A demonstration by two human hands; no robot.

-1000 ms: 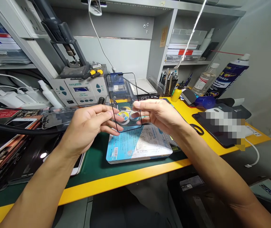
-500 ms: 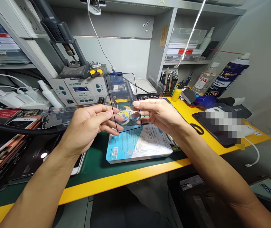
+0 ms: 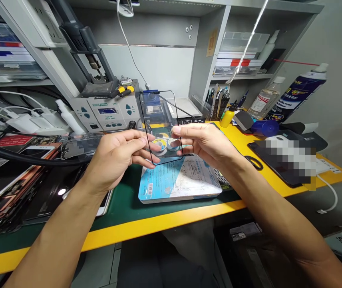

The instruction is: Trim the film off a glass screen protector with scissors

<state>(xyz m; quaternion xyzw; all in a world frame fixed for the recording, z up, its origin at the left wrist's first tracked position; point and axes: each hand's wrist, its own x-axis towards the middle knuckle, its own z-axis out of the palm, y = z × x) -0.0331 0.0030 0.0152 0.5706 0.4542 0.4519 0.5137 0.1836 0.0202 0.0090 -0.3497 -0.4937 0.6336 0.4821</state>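
**Q:** Item in hand?
**A:** One black-rimmed phone glass panel (image 3: 159, 120), clear, held tilted in the air above the bench. Clock bearings below are taken from it, with 12 pointing away from the wearer.

**Q:** Hand state?
**A:** The hands are apart, with the panel between them. The left hand (image 3: 114, 156), at 9 o'clock, pinches one long edge. The right hand (image 3: 203, 144), at 3 o'clock, pinches the opposite edge.

**Q:** Directly below?
**A:** A blue-and-white printed packet (image 3: 179, 180), lying on a green bench mat (image 3: 123, 212), at 6 o'clock. Solder reels (image 3: 162, 145) show through the glass.

**Q:** Remaining stock?
**A:** At 11 o'clock, a soldering station (image 3: 108, 112). At 9 o'clock, a stack of phone screens (image 3: 18, 188). At 2 o'clock, a yellow bottle (image 3: 227, 118), a clear plastic bottle (image 3: 263, 102) and a blue spray can (image 3: 297, 94). At 3 o'clock, a black tablet (image 3: 273, 160), partly pixelated, and black-handled scissors (image 3: 253, 162), only partly visible.
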